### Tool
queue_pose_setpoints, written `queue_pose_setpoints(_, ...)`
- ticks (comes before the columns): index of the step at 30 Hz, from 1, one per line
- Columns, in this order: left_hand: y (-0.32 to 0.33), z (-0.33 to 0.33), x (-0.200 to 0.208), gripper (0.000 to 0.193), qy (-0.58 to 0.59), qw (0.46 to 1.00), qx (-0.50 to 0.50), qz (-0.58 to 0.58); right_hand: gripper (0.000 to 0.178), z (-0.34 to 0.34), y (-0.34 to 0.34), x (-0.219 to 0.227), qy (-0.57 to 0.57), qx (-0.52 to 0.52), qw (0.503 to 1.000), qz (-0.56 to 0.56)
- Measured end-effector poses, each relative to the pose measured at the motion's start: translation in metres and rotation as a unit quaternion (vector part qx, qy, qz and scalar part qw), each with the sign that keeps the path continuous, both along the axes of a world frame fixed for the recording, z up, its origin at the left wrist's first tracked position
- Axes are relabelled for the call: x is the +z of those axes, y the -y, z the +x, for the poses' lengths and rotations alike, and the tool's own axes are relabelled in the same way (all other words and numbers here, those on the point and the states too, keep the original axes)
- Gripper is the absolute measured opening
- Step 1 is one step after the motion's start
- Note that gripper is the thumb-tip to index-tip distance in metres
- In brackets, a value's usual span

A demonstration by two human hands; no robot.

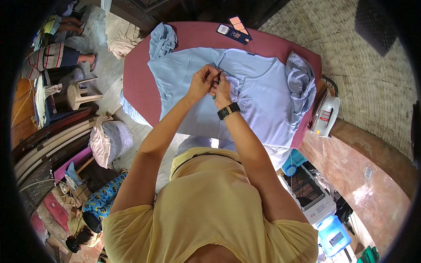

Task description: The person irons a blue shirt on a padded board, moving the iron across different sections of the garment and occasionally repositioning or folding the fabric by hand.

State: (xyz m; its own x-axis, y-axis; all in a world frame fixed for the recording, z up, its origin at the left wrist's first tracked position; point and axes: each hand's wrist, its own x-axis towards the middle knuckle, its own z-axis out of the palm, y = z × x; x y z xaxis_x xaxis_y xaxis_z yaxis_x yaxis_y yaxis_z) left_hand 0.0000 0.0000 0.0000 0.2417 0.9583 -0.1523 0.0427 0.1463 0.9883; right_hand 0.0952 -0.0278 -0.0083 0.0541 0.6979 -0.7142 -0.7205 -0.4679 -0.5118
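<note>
We stretch both forearms (172, 122) far and inward, the right hand (223, 90) curled around a small dark thing (218, 79), the left hand (203, 80) pinched narrow, over the blue garment (265, 103).

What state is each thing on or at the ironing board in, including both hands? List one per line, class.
Light blue garment: spread out, sleeves bunched
Ironing board: partly covered
Tags: lying together, overlapping
Iron: unheld, at board's right end
Left hand: fingers bent, grip unclear
Right hand: closed around small dark thing, kind unclear
</note>
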Motion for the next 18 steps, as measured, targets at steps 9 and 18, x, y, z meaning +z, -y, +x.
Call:
queue_pose_setpoints(9,-0.001,0.0,0.0,0.017,0.015,1.0,-0.009,-0.013,0.034,0.002,-0.003,0.009,0.004,0.011,1.0,-0.005)
queue_pose_setpoints(18,0.004,-0.009,0.015,0.013,-0.049,0.999,-0.008,0.014,0.041,0.005,-0.001,0.01,-0.009,0.04,0.999,-0.023)
